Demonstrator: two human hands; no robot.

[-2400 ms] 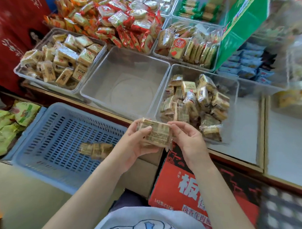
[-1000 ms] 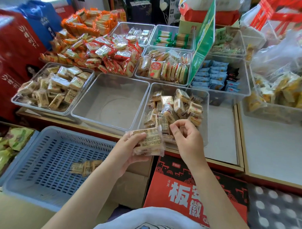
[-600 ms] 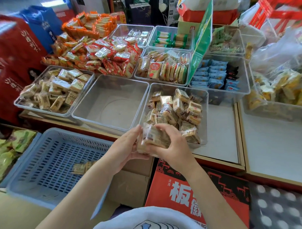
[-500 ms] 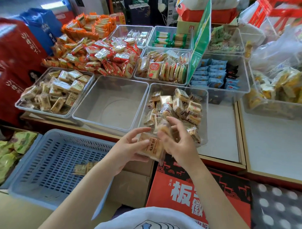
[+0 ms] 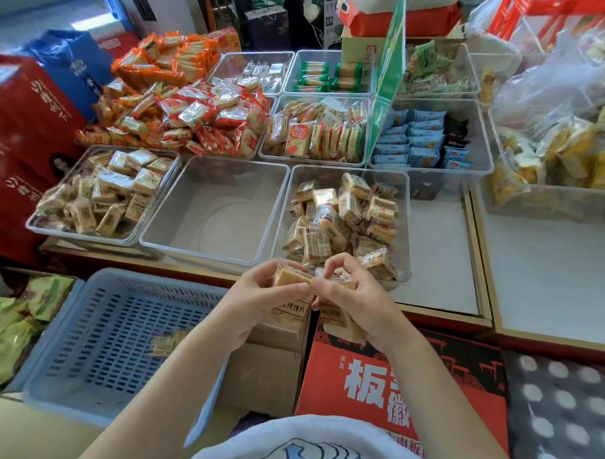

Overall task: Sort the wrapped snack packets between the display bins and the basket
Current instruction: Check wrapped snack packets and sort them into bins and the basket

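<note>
**Packets held in both hands**

Packets (image 5: 293, 306) sit between the left hand (image 5: 257, 306) and right hand (image 5: 355, 306), fingers of both curled round them, just in front of the filled bin (image 5: 405, 233). Beside it stands a bare bin (image 5: 156, 238). Lower left, the basket (image 5: 49, 368) holds one blurred packet (image 5: 167, 341).
</note>
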